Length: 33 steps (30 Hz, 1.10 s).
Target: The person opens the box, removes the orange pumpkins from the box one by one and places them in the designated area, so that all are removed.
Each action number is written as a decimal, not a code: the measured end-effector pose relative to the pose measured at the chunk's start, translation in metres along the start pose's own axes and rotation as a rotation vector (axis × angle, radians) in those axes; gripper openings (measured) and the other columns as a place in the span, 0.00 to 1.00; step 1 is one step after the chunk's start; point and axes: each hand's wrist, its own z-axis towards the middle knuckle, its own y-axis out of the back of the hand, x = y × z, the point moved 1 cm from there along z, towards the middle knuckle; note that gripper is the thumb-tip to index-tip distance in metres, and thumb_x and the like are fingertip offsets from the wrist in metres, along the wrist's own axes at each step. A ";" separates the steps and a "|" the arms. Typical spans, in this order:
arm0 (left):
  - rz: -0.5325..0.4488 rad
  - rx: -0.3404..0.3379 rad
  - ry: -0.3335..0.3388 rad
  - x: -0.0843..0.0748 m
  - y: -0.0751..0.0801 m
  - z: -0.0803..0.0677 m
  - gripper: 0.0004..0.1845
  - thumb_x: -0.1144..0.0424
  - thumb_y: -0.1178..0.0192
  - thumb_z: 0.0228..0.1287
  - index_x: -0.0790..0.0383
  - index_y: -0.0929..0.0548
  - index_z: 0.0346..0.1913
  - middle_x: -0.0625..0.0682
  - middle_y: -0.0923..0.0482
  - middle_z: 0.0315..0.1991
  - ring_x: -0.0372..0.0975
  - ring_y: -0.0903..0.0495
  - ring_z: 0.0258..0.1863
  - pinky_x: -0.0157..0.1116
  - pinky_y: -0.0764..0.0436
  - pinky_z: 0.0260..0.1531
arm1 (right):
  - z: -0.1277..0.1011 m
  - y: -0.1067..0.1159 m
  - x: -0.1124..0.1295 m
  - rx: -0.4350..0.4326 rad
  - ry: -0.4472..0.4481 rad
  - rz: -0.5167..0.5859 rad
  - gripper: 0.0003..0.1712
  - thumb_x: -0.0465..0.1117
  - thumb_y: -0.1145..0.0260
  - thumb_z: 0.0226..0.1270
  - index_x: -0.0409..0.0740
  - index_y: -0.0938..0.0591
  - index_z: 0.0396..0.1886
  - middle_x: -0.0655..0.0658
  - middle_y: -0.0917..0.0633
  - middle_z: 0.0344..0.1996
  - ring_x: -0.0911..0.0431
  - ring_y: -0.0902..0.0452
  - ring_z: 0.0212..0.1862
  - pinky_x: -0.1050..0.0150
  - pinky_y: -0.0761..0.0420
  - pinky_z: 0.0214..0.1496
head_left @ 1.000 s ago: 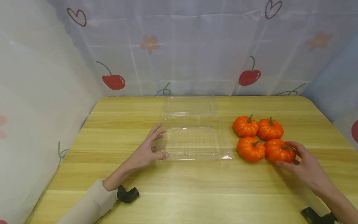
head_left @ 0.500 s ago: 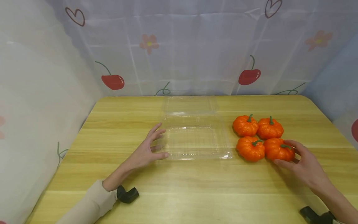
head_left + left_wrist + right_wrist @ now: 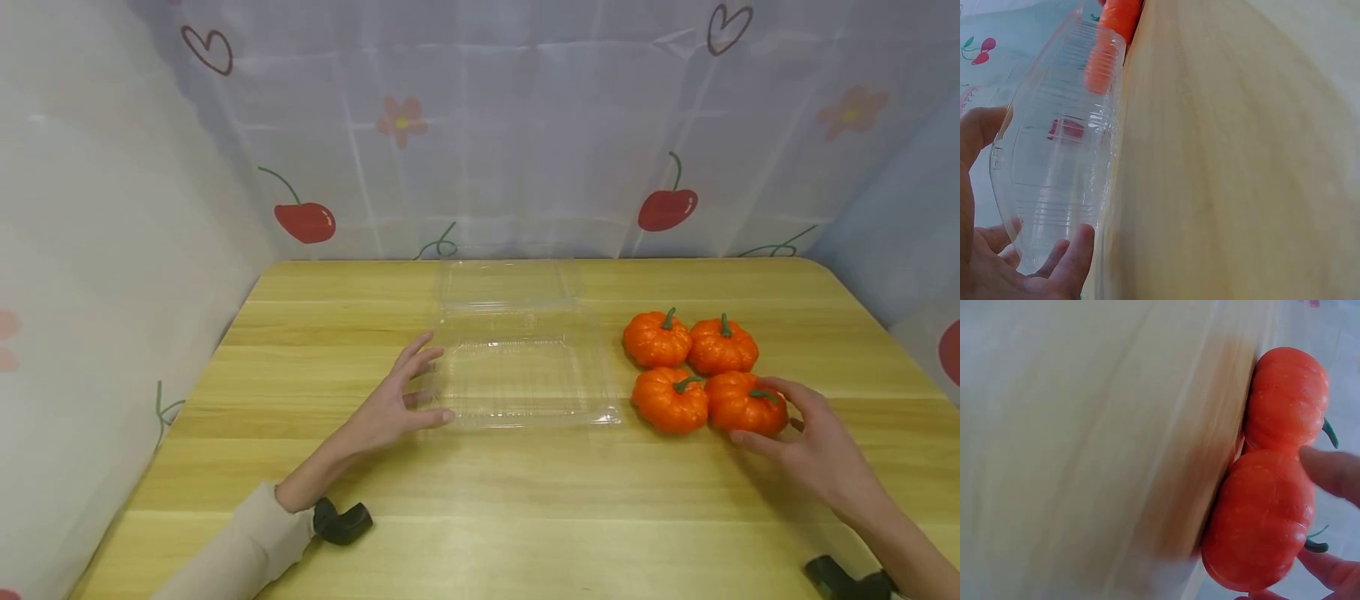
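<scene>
Nearest the viewer, bare wooden table (image 3: pixel 525 500) is seen between two forearms, a black wrist mount (image 3: pixel 342 522) beside the beige sleeve (image 3: pixel 240 550). On the left, the left hand (image 3: pixel 390 400) is laid with relaxed, spread fingers against the left edge of the clear plastic clamshell container (image 3: pixel 525 379) — nothing is gripped. On the right, the nearest pumpkin (image 3: pixel 745 404) is grasped by the curled fingers of the right hand (image 3: pixel 806 442); three more pumpkins (image 3: pixel 670 400) are pressed close beside and behind it. Farther back, the container's open lid (image 3: pixel 510 285) is spread flat before a cherry-printed curtain (image 3: pixel 480 125) — no writing is legible.
</scene>
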 end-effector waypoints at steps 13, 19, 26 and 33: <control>0.268 -0.124 -0.048 -0.015 0.054 0.024 0.44 0.52 0.39 0.70 0.50 0.54 0.80 0.42 0.68 0.79 0.49 0.59 0.77 0.57 0.50 0.71 | 0.114 0.046 0.064 0.018 0.130 -0.143 0.45 0.51 0.44 0.75 0.30 0.53 0.77 0.27 0.62 0.75 0.31 0.73 0.75 0.29 0.70 0.69; 0.758 -0.163 0.186 -0.021 0.130 0.076 0.50 0.30 0.59 0.69 0.56 0.64 0.79 0.56 0.73 0.79 0.54 0.66 0.77 0.62 0.60 0.70 | 0.179 0.016 0.083 0.172 0.131 -0.393 0.53 0.67 0.54 0.74 0.33 0.59 0.78 0.26 0.68 0.74 0.30 0.77 0.73 0.30 0.72 0.69; 0.921 -0.099 0.443 -0.007 0.167 0.079 0.56 0.22 0.68 0.63 0.61 0.65 0.79 0.63 0.76 0.77 0.64 0.71 0.74 0.72 0.69 0.63 | 0.192 -0.009 0.086 0.364 -0.016 -0.453 0.57 0.75 0.60 0.68 0.41 0.66 0.79 0.30 0.77 0.73 0.29 0.84 0.72 0.24 0.75 0.64; 0.937 -0.141 0.431 -0.001 0.169 0.074 0.55 0.23 0.71 0.65 0.63 0.63 0.79 0.65 0.72 0.78 0.64 0.69 0.74 0.70 0.66 0.65 | 0.194 -0.017 0.091 0.416 -0.043 -0.439 0.56 0.76 0.66 0.69 0.43 0.68 0.78 0.32 0.79 0.72 0.30 0.86 0.71 0.26 0.79 0.63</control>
